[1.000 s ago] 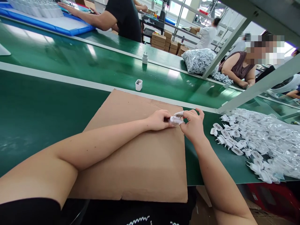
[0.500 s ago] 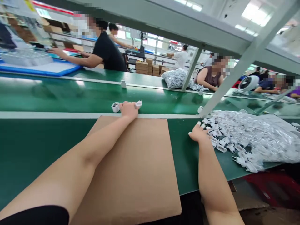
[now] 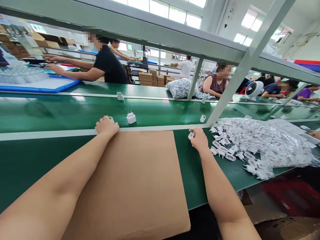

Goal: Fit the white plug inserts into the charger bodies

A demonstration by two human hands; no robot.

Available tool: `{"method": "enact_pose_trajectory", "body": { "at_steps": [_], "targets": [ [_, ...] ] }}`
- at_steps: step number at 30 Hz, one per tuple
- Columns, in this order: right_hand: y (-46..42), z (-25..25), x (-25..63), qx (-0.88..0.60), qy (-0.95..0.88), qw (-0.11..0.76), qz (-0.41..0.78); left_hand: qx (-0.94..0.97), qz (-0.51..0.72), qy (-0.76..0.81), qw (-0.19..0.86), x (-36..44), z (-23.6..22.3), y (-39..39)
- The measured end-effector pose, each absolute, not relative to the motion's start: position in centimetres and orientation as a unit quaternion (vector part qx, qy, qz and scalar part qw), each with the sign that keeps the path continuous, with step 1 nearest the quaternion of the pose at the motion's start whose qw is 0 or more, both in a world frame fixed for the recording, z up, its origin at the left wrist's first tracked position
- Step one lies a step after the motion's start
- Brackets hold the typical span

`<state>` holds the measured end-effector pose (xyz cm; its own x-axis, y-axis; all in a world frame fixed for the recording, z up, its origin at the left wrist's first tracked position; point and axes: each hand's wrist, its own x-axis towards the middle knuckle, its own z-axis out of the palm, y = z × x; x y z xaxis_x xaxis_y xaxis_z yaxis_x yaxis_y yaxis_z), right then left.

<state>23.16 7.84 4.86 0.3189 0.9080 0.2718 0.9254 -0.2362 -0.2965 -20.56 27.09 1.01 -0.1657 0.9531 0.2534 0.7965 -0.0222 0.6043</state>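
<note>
My left hand (image 3: 106, 126) is closed around a white charger housing (image 3: 111, 119) at the belt's near edge, above the far left corner of a cardboard sheet (image 3: 135, 173). Just right of it, a white plug charger (image 3: 131, 117) stands on the green belt with its prongs up. My right hand (image 3: 200, 138) pinches a small white oval plug piece (image 3: 191, 135) over the green table. Beside that hand spreads a heap of white plug pieces (image 3: 231, 156), partly spilling from a clear plastic bag (image 3: 282, 146).
Another charger (image 3: 120, 96) and a white housing (image 3: 202, 118) stand on the belt (image 3: 160, 113). A grey slanted post (image 3: 230, 83) rises behind the heap. Across the belt sit a person in black (image 3: 112, 63) and a person in brown (image 3: 216, 83). A bag of white parts (image 3: 178, 88) lies there.
My left hand has let go of the pronged charger, which now stands on the belt, and moved left onto the housing. My right hand has drawn back from the heap with a plug piece.
</note>
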Motion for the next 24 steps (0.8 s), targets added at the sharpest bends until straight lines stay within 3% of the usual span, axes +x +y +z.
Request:
{"method": "enact_pose_trajectory", "body": {
  "at_steps": [5,9,12,15,20,24],
  "targets": [
    [8.2,4.7,22.4,-0.705,-0.593,0.366,0.128,0.582,0.34,0.734,0.082,-21.0,3.7,25.4],
    [7.8,5.7,20.1,-0.592,-0.623,0.455,0.234,0.675,0.397,0.613,0.105,-16.7,6.0,20.7],
    [7.0,6.4,18.5,-0.57,-0.639,0.428,0.289,0.779,0.354,0.464,0.229,-12.6,5.8,15.6],
    [6.2,6.4,17.7,-0.57,-0.667,0.367,0.308,0.827,0.316,0.379,0.27,-9.6,4.3,11.4],
    [5.9,5.6,17.1,-0.593,-0.696,0.278,0.295,0.83,0.313,0.382,0.26,-8.2,1.7,9.1],
    [6.3,5.0,16.8,-0.586,-0.678,0.278,0.346,0.805,0.339,0.38,0.305,-8.4,1.3,9.6]
  ]
}}
